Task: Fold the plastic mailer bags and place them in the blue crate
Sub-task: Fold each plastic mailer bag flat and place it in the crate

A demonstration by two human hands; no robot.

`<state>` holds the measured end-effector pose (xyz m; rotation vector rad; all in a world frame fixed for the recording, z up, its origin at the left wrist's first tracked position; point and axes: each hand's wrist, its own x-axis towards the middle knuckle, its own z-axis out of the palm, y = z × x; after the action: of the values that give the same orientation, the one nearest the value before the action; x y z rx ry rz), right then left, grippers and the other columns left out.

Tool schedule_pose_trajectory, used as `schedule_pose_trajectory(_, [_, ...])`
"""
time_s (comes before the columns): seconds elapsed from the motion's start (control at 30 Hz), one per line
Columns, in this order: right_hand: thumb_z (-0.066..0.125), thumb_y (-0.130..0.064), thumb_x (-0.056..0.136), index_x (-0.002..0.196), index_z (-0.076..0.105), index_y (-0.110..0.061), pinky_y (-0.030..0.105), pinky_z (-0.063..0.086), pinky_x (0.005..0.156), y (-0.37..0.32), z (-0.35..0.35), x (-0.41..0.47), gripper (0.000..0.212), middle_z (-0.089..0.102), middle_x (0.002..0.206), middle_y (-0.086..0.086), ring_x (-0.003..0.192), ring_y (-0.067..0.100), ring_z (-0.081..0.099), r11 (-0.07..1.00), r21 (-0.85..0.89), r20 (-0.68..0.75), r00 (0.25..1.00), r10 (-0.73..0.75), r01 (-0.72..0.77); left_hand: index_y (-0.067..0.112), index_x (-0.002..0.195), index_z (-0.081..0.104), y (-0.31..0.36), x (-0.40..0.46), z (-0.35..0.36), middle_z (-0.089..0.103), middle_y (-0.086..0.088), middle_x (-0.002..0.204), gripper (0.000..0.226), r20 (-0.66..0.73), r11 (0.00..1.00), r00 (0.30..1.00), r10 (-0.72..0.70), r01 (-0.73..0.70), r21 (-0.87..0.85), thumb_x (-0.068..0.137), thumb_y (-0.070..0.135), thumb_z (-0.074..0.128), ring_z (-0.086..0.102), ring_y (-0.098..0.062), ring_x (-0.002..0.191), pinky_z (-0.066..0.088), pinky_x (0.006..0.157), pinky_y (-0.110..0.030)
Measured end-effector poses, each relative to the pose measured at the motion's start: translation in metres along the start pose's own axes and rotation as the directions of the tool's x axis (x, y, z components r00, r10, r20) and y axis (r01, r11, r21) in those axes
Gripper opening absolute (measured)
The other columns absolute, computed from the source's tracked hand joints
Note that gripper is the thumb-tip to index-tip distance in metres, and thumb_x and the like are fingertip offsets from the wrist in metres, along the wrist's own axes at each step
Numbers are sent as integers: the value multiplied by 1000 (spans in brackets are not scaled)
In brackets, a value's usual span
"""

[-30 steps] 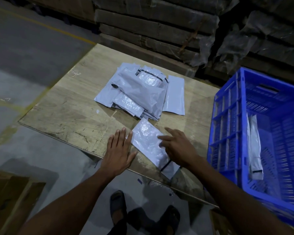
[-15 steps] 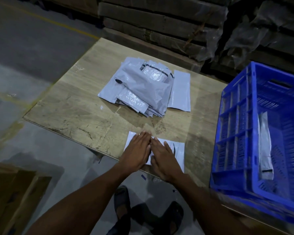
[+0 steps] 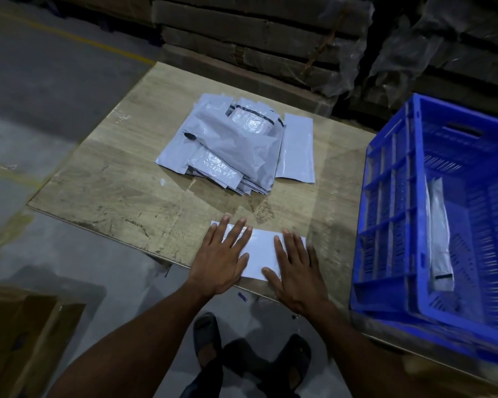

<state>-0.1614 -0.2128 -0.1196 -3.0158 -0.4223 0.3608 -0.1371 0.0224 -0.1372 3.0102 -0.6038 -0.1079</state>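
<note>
Near the wooden board's [image 3: 112,179] front edge, left hand [image 3: 222,255] and right hand [image 3: 295,268] pressing flat-fingered on a folded white mailer bag [image 3: 260,255], mailer pile [image 3: 236,150] beyond, blue crate [image 3: 385,214] at right

Warehouse (wrapped cardboard stacks [image 3: 259,33]).

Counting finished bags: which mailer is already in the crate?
The folded mailer standing against the blue crate wall; the others lie on the wooden board.
</note>
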Motion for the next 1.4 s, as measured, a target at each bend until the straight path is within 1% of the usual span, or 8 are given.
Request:
schedule_pose_trajectory(0.3, [19, -79, 94, 159, -14, -27, 60, -8, 121, -2, -9, -5, 90, -35, 162, 5, 148, 31, -33, 993, 36, 46, 993, 109, -111, 26, 166, 17, -7, -17, 1, 1, -8, 174, 69, 22, 996, 996, -88, 88, -7, 104, 57, 27, -2, -42, 158, 15, 126, -57])
schedule_pose_trajectory(0.43, [20, -77, 96, 162, 6, -21, 71, 0, 117, -17, -12, 6, 88, -14, 168, 9, 153, 36, -18, 996, -5, -10, 996, -84, 84, 26, 166, 16, -8, -16, 2, 0, -9, 174, 76, 31, 997, 997, -77, 78, -23, 103, 66, 23, -6, -43, 158, 12, 126, -59])
schedule_pose_trajectory(0.63, [16, -77, 96, 161, -8, -30, 69, -5, 117, -5, -9, 9, 84, -29, 164, -4, 149, 25, -31, 995, 11, 61, 993, -103, 102, 29, 166, 10, -17, -18, 0, -8, -11, 173, 86, 66, 1000, 998, -10, 10, 13, 97, 79, 14, -11, -43, 157, 9, 126, -59])
schedule_pose_trajectory(0.77, [31, -71, 97, 158, 27, -26, 71, 1, 115, 2, -10, -5, 76, 3, 170, 6, 155, 33, -10, 978, -11, -35, 978, -208, 207, 30, 166, 11, -19, -15, 2, -7, -10, 173, 87, 64, 1000, 998, -6, 6, 2, 96, 81, 17, -12, -43, 157, 9, 125, -60])
schedule_pose_trajectory(0.87, [48, -51, 98, 124, 63, -25, 76, 21, 110, 1, -8, -11, 40, 37, 160, 9, 153, 37, 17, 936, -55, -141, 925, -353, 348, 31, 166, 11, -24, -12, 2, -6, -9, 174, 85, 73, 999, 997, 34, -33, -21, 97, 80, 19, -12, -43, 157, 12, 125, -63])
schedule_pose_trajectory(1.07, [75, -29, 85, 90, 67, -20, 71, 26, 111, -12, -12, -2, 13, 53, 148, 9, 147, 36, 32, 934, -115, -214, 910, -355, 337, 24, 166, 13, -21, -15, -7, -11, -9, 173, 87, 13, 992, 998, 60, -58, -113, 98, 77, 25, -14, -38, 158, 5, 126, -61])
schedule_pose_trajectory(1.23, [68, -27, 91, 113, 68, -19, 69, 30, 109, -12, -23, 0, 24, 50, 151, 4, 147, 35, 32, 926, -75, -312, 873, -374, 370, 24, 154, 41, -29, -25, -3, 29, -17, 167, 62, -61, 984, 985, 161, -165, -63, 96, 39, 56, 25, -46, 153, 35, 116, -64])
schedule_pose_trajectory(1.4, [57, -29, 91, 130, 66, -26, 79, 20, 107, -18, -34, -17, 40, 48, 153, -7, 151, 42, 18, 718, -288, -210, 690, -693, 634, 30, 151, 39, -27, -14, -9, 41, -17, 161, 74, -75, 977, 990, 120, -131, -169, 87, 18, 74, 34, -48, 148, 40, 111, -64])
